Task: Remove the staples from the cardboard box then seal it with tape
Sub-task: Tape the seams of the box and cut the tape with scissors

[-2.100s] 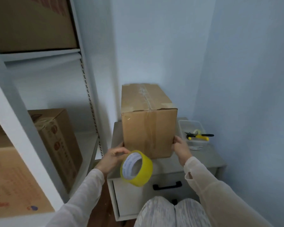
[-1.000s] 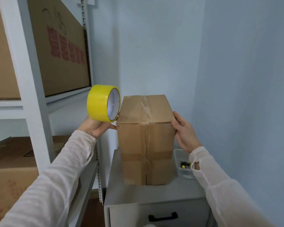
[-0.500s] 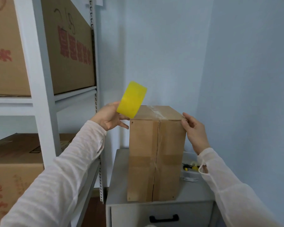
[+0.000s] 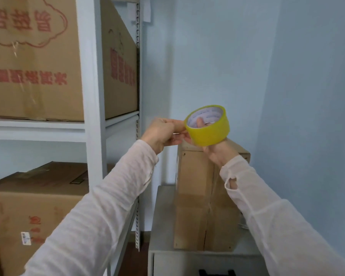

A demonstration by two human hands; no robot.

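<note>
Holding a yellow tape roll (image 4: 209,134) in both hands, just above the cardboard box (image 4: 193,196).
White shelving (image 4: 92,96) fills the left side, with a large printed carton (image 4: 34,56) on its upper shelf and a lower carton (image 4: 28,206) beneath. Beside it, a grey cabinet (image 4: 163,216) carries the cardboard box, which stands on end in the blue wall corner, a seam running down its near face. The roll is over the box's top front edge. The right hand (image 4: 217,151) grips it from below, thumb inside the core; the left hand (image 4: 159,132), fingers curled, pinches at the roll's left rim.
</note>
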